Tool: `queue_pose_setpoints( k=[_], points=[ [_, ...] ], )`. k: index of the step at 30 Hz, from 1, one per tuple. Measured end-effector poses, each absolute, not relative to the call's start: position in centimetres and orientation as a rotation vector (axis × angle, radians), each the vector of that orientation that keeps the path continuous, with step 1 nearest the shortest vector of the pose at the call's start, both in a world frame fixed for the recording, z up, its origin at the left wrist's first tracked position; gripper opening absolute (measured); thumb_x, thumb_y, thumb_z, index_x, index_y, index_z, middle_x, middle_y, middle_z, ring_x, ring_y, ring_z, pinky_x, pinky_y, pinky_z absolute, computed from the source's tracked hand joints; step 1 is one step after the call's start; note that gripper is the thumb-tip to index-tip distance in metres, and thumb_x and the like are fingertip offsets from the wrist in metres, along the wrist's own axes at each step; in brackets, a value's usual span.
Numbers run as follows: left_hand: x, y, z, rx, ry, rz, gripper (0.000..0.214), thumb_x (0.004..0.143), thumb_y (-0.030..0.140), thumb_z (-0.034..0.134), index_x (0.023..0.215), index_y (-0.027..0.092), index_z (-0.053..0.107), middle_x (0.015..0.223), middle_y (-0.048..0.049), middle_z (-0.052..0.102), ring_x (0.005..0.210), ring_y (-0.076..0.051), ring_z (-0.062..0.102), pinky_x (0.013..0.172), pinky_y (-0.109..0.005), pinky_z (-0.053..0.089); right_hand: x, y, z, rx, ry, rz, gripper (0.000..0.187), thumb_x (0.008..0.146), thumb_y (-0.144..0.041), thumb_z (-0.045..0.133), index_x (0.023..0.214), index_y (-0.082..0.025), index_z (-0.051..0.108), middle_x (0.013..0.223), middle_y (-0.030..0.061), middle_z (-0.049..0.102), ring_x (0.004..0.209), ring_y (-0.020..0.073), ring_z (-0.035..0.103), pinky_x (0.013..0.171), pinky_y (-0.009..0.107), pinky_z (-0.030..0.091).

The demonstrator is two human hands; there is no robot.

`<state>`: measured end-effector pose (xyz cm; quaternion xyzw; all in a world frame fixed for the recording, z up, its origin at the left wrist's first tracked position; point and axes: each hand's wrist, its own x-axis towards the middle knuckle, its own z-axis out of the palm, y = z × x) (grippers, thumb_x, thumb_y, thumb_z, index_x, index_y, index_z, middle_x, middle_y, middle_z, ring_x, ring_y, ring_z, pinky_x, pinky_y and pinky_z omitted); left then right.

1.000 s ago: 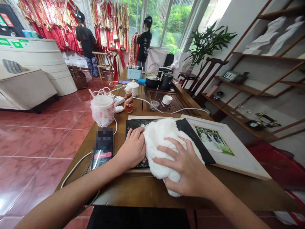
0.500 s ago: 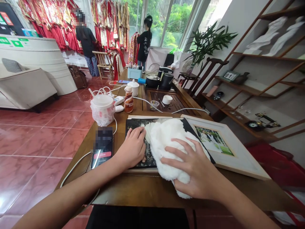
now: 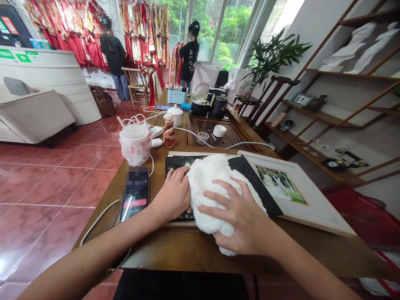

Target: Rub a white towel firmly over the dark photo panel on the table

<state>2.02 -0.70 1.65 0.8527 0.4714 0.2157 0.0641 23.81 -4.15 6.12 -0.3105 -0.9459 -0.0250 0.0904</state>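
My right hand (image 3: pixel 240 212) presses on a fluffy white cloth (image 3: pixel 209 179), its fingers spread over the bunched fabric and the thumb at the near edge. Under the cloth lies a dark photo panel (image 3: pixel 265 187) with a printed picture, mostly covered. My left hand (image 3: pixel 176 193) rests flat on the panel's left part, its fingertips close to the cloth's edge and nothing held in it. Just right of the panel, partly beneath it, is a pale wooden frame (image 3: pixel 325 210) with a small wedding photo (image 3: pixel 281 183).
A phone (image 3: pixel 135 193) with a cable lies left of my left arm. Behind it stand a plastic-wrapped cup (image 3: pixel 136 143) and a coffee bottle (image 3: pixel 169 132). A tea tray (image 3: pixel 240 131) holds a white bowl (image 3: pixel 219 131). Two people stand by hanging garments farther back.
My right hand and the white cloth have slid left across the panel, up against my left hand. More of the panel's right side shows. My left hand stays in place.
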Motion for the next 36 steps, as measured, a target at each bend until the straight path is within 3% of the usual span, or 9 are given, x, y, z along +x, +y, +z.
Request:
queue_pose_setpoints(
  k=[8,17,27,36],
  points=[
    [1.8,-0.6,1.6,2.56,1.437,0.663,0.042,0.091,0.011,0.036,0.131,0.007,0.047,0.142,-0.0199,0.045,0.135,-0.03,0.039,0.115,-0.054,0.026,25.5,-4.7,6.1,-0.973,-2.78,-0.152,0.045,0.074,-0.034,0.061,0.119,-0.037,0.063,0.128,-0.0002,0.063,0.129,0.0346,0.04,0.106,0.062,0.015],
    [1.3,-0.5,1.4,2.543,1.433,0.693,0.045,0.09,0.012,0.036,0.134,0.011,0.045,0.141,-0.0186,0.046,0.136,-0.029,0.039,0.114,-0.055,0.028,29.6,-4.3,5.5,-1.102,-2.702,-0.352,0.05,0.069,-0.029,0.063,0.119,-0.038,0.065,0.128,0.0024,0.063,0.126,0.0377,0.044,0.097,0.057,0.028],
    [1.3,-0.8,1.2,2.534,1.457,0.659,0.045,0.09,0.012,0.036,0.134,0.007,0.044,0.142,-0.0203,0.044,0.137,-0.03,0.037,0.116,-0.053,0.023,32.2,-0.8,5.2,-1.411,-2.617,-0.502,0.042,0.083,-0.039,0.057,0.125,-0.04,0.061,0.133,0.0027,0.06,0.123,0.0378,0.046,0.084,0.052,0.037],
    [1.5,-0.8,1.2,2.534,1.493,0.613,0.047,0.091,0.014,0.034,0.137,0.004,0.041,0.144,-0.0221,0.042,0.14,-0.031,0.032,0.116,-0.055,0.02,28.8,2.0,5.6,-1.447,-2.621,-0.465,0.049,0.087,-0.044,0.051,0.135,-0.041,0.052,0.14,0.0056,0.054,0.128,0.0396,0.041,0.088,0.06,0.033]
  ],
)
